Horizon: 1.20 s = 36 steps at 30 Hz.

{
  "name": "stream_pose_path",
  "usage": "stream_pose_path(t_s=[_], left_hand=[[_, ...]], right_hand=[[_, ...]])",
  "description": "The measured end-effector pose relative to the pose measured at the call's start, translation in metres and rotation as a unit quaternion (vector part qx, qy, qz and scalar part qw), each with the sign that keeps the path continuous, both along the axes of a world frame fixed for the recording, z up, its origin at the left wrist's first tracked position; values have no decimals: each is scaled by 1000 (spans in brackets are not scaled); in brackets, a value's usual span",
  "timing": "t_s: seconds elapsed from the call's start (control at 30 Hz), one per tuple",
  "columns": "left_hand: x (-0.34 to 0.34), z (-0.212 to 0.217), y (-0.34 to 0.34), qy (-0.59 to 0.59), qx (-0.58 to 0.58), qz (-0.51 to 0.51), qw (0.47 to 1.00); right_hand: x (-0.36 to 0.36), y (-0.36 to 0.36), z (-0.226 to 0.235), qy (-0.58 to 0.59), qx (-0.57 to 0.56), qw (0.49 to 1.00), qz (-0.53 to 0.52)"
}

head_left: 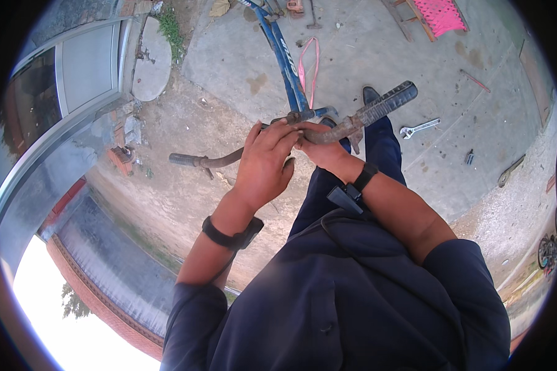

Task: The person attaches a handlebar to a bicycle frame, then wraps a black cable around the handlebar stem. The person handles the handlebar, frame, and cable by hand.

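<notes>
Left hand (263,164) grip closed over handlebar (328,127) centre | right hand (319,145) clasps it just beside | blue frame (288,59) beyond

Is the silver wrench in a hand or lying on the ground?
On the ground: the silver wrench lies flat on the concrete, apart from both hands.

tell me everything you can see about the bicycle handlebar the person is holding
The handlebar is a rusty brown metal bar with a dark ribbed grip at each end, the right one raised, the left one drooping. It sits atop a blue bicycle frame, above a concrete floor. The left hand and right hand both close around its middle, hiding the clamp.
</notes>
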State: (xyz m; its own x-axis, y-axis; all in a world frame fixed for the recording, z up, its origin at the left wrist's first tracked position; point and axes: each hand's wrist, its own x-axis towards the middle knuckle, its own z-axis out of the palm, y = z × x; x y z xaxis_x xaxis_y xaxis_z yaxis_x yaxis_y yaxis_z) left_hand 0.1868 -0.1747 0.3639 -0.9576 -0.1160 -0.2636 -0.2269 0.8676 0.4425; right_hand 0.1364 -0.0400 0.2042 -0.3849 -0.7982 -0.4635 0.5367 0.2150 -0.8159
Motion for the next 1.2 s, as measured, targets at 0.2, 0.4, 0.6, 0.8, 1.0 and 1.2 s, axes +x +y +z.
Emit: stream_pose_path(t_s=[0.2,0.4,0.6,0.8,1.0,1.2], left_hand=[[-1,-19,10,-22,82,261,962],[-6,-44,26,34,-37,333,942],[14,-43,23,-25,28,439,898],[24,-29,-8,-157,123,391,899],[21,-17,-43,-177,98,185,962],[17,-17,-59,-224,191,195,936]], right_hand=[[3,1,-2,28,-15,999,-18],[2,-2,-3,3,6,1000,-12],[0,-1,3,-31,7,999,-11],[-6,0,10,20,34,999,13],[-11,3,15,20,41,998,32],[-15,2,15,-1,48,998,44]])
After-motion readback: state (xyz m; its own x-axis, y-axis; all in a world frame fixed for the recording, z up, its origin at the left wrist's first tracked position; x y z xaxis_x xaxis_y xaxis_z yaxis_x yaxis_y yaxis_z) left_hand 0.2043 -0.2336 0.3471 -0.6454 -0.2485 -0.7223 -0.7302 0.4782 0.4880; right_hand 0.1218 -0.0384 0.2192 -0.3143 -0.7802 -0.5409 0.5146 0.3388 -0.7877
